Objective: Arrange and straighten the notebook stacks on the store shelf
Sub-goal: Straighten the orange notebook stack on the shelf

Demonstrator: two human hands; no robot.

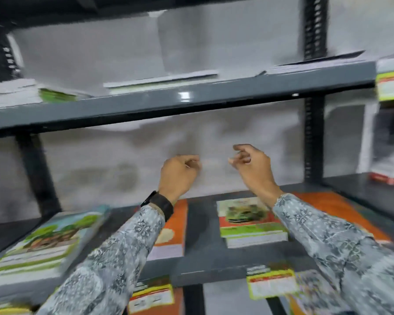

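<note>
Both my hands hover above the middle shelf (pixel 205 262), holding nothing. My left hand (pixel 180 173) has its fingers curled loosely; my right hand (pixel 253 164) has its fingers bent and slightly apart. Below them lie notebook stacks: a green landscape-cover stack (pixel 41 242) at the left, an orange stack (pixel 171 233) partly under my left forearm, a small green and red stack (pixel 248 221) in the middle, and an orange stack (pixel 334 208) under my right forearm. The frame is blurred by motion.
The upper shelf (pixel 191 98) carries thin stacks: white and green ones (pixel 21 92) at left, one (pixel 162 80) in the middle, one (pixel 309 63) at right. Price tags (pixel 271 283) hang from the middle shelf's front edge. Black uprights (pixel 314 137) stand either side.
</note>
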